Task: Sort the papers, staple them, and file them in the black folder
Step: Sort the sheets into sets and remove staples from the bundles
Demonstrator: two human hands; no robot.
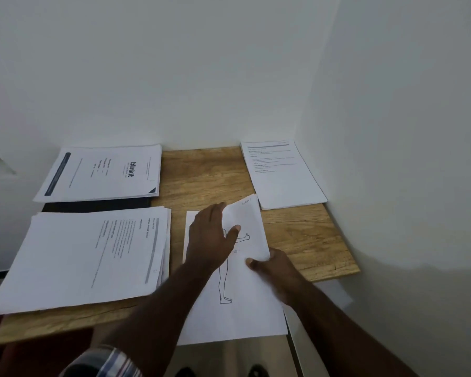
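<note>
Papers lie in four lots on the wooden desk (215,170); the one in hand is the figure sheet (239,308), a line drawing of a standing body, at the front edge and overhanging it toward the person. The left hand (211,239) lies on it, fingers straight and spread, thumb out, while the right hand (273,268) pinches the right edge, where the upper part lifts and curls. It looks light, limp and slick on the wood — best held flat under a palm and taken at an edge or corner, lest it crease. Left of it sits a thick stack (87,257); behind that the blinkit stack (101,172) covers most of the black folder (98,205); a fourth stack (283,175) sits in the far right corner.
</note>
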